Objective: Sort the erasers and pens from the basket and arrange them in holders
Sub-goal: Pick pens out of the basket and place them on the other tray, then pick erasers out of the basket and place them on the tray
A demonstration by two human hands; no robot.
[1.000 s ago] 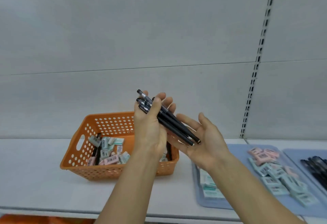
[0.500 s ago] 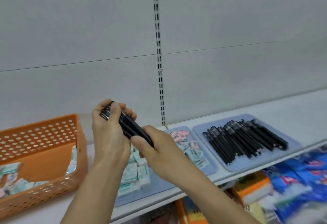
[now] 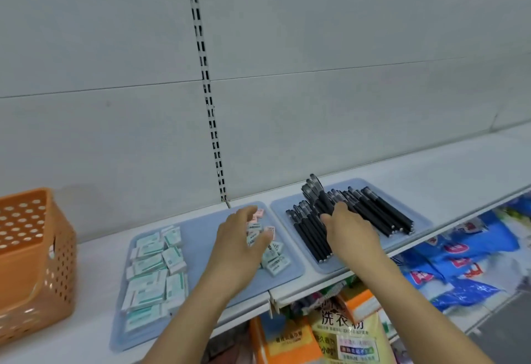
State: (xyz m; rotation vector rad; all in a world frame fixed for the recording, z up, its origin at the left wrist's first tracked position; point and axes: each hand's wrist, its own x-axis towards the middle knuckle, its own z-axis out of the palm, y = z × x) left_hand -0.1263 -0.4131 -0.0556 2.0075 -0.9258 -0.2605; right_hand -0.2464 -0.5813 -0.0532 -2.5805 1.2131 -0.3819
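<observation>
While nearest the camera, two bare forearms, reaching up from the lower edge toward the shelf (image 3: pixel 459 168). Left hand (image 3: pixel 241 237) over the eraser tray (image 3: pixel 201 220), fingers spread and relaxed above a loose cluster of erasers (image 3: pixel 273 254), gripping nothing visible. More erasers in neat rows at that tray's left end. Right hand (image 3: pixel 349 227) over the pen tray (image 3: pixel 422 220), fingers curled around a bundle of pens (image 3: pixel 314 194), caps jutting up and away past the fingertips, lifted above the row. Beyond and beside that hand, the laid pens (image 3: pixel 382 214): side by side, long axes running from near edge toward the back wall, slightly slanted, caps at the far end. Held bundle roughly parallel to them, just to the left of the middle of the row, so right hand plainly the closer one for setting down; likely only a lowering needed, same heading kept. Far left, orange basket (image 3: pixel 34 248), well apart from both hands, contents hidden from here.
</observation>
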